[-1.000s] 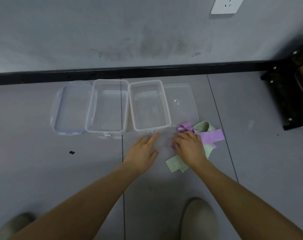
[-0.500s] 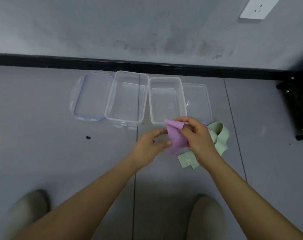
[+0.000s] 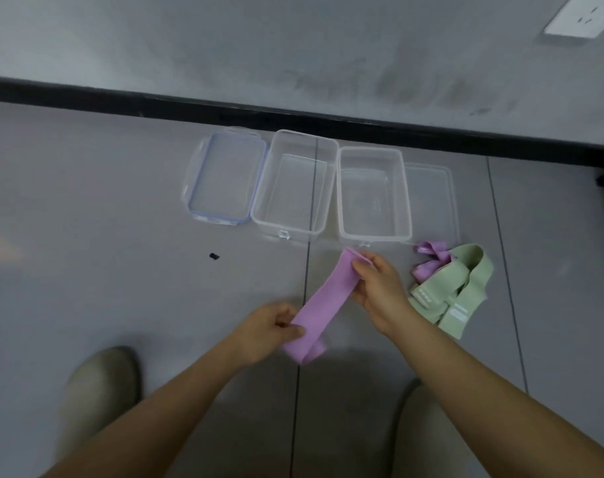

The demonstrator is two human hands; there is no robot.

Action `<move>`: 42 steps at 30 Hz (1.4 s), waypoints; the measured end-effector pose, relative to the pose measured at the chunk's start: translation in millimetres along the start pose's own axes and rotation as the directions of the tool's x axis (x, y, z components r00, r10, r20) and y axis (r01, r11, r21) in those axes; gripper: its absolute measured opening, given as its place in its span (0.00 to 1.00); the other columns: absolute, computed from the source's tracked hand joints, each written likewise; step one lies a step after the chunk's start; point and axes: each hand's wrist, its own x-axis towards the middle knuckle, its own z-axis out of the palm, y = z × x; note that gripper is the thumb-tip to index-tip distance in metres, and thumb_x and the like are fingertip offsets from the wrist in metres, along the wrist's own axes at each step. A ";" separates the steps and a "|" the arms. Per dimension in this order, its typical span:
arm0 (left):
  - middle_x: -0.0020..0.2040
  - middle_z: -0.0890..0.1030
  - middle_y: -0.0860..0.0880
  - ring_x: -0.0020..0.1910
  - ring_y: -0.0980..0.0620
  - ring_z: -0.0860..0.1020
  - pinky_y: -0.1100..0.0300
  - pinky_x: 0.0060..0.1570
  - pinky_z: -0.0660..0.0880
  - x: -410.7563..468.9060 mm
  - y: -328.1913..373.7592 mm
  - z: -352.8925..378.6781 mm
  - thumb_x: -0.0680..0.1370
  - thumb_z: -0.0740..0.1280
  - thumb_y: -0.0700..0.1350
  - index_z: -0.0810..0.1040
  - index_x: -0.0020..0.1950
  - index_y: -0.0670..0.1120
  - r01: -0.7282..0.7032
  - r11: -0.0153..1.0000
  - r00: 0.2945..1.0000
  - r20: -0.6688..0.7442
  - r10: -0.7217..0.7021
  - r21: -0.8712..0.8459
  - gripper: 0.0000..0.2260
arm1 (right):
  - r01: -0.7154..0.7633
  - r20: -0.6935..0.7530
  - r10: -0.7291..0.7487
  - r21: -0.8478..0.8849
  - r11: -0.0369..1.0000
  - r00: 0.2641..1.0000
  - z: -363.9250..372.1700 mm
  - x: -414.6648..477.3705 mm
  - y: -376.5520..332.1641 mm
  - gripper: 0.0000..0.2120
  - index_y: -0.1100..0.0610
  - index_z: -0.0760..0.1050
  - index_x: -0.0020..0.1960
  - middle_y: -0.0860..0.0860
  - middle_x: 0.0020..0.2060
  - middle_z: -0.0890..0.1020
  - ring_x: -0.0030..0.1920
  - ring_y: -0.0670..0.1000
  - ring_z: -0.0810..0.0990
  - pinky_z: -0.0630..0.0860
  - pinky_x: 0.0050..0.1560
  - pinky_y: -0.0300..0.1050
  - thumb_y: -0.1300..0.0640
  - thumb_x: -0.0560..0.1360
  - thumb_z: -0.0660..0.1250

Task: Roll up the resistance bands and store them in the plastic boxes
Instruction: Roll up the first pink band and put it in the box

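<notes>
In the head view, the left hand [image 3: 269, 331] is pinching the near end of a purple resistance band [image 3: 323, 301] and the right hand [image 3: 379, 288] is gripping its far end. The band is stretching flat between them above the floor, just in front of two open plastic boxes [image 3: 282, 232]. A heap of green bands [image 3: 466, 284] and another purple one [image 3: 431, 260] is lying on the floor to the right, near a clear lid [image 3: 431, 198].
</notes>
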 end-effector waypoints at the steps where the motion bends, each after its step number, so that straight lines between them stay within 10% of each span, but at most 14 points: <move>1: 0.35 0.77 0.49 0.36 0.54 0.74 0.56 0.42 0.69 3.8 -7.7 -2.9 0.73 0.72 0.48 0.77 0.40 0.44 0.019 0.998 1.000 -0.001 -0.019 0.061 0.09 | 0.013 -0.034 -0.016 -0.065 0.998 0.999 -3.7 6.4 5.3 0.06 0.57 0.80 0.53 0.61 0.53 0.82 0.56 0.62 0.81 0.78 0.58 0.62 0.62 0.79 0.64; 7: 0.28 0.70 0.53 0.29 0.56 0.69 0.62 0.33 0.64 22.4 -30.9 -21.1 0.77 0.69 0.55 0.69 0.31 0.50 0.058 0.896 0.997 -0.078 -0.027 0.441 0.18 | 0.109 -0.070 -0.162 -0.484 0.868 0.984 -36.8 43.4 30.3 0.05 0.45 0.81 0.40 0.51 0.40 0.85 0.45 0.57 0.84 0.81 0.49 0.61 0.55 0.72 0.71; 15: 0.41 0.79 0.54 0.42 0.51 0.78 0.60 0.43 0.72 40.2 -24.2 -65.7 0.73 0.70 0.50 0.75 0.44 0.55 0.025 0.798 1.000 -0.013 -0.022 0.602 0.04 | 0.308 0.142 -0.345 -0.814 0.492 0.928 -63.7 39.6 46.6 0.13 0.49 0.78 0.59 0.50 0.49 0.84 0.47 0.53 0.82 0.78 0.51 0.49 0.62 0.78 0.63; 24: 0.40 0.77 0.49 0.40 0.42 0.76 0.55 0.37 0.67 78.5 -4.4 -67.9 0.76 0.69 0.50 0.67 0.46 0.48 0.069 0.619 0.912 -0.300 0.278 0.783 0.11 | 0.310 0.158 -0.361 -0.854 0.417 0.919 -79.3 39.2 50.2 0.11 0.44 0.73 0.56 0.47 0.37 0.84 0.36 0.49 0.83 0.80 0.45 0.49 0.58 0.79 0.64; 33: 0.61 0.76 0.44 0.51 0.38 0.74 0.48 0.48 0.72 70.7 -37.1 -57.4 0.73 0.66 0.40 0.78 0.60 0.49 0.114 0.444 0.819 -0.337 0.464 0.889 0.16 | 0.294 0.169 -0.332 -0.879 0.376 0.928 -93.4 32.7 70.4 0.13 0.52 0.81 0.60 0.50 0.54 0.85 0.53 0.55 0.82 0.73 0.53 0.43 0.60 0.78 0.65; 42: 0.75 0.65 0.39 0.74 0.40 0.65 0.44 0.72 0.61 63.9 -55.2 26.1 0.81 0.49 0.58 0.65 0.75 0.40 0.189 0.580 0.886 -0.393 0.248 0.792 0.30 | 0.398 0.312 -0.355 -0.895 0.200 0.881 -116.3 3.6 94.6 0.11 0.52 0.83 0.54 0.50 0.49 0.85 0.47 0.53 0.83 0.79 0.48 0.47 0.61 0.74 0.71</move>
